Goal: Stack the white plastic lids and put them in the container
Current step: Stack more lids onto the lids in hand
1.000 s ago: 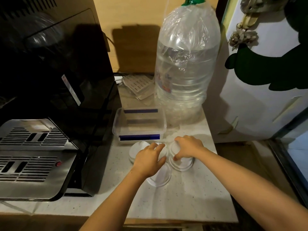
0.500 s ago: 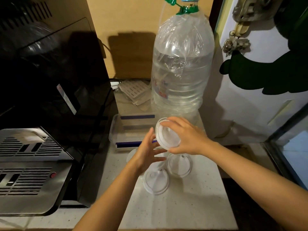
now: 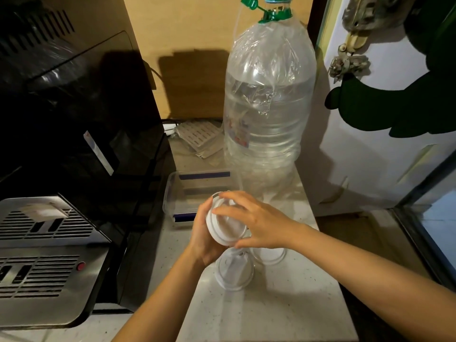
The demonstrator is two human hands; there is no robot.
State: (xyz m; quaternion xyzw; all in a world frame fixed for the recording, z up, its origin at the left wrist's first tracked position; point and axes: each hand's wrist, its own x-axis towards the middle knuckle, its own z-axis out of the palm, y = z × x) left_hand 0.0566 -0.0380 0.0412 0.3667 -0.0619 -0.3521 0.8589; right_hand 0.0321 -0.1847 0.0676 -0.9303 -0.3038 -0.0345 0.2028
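A white plastic lid is held tilted above the counter between both hands. My left hand cups it from below and behind; my right hand grips its rim from the right with thumb and fingers. Two more white lids lie flat on the counter beneath: one lid in front, another lid partly hidden under my right wrist. The clear rectangular container with blue strips stands open just behind my hands.
A large water bottle wrapped in plastic film stands behind the container. A black and steel appliance fills the left side. A white door is on the right. The speckled counter ends near the bottom edge.
My right hand lifted a lid off the counter and brought it up; my left hand rose from the counter lids and closed under it.
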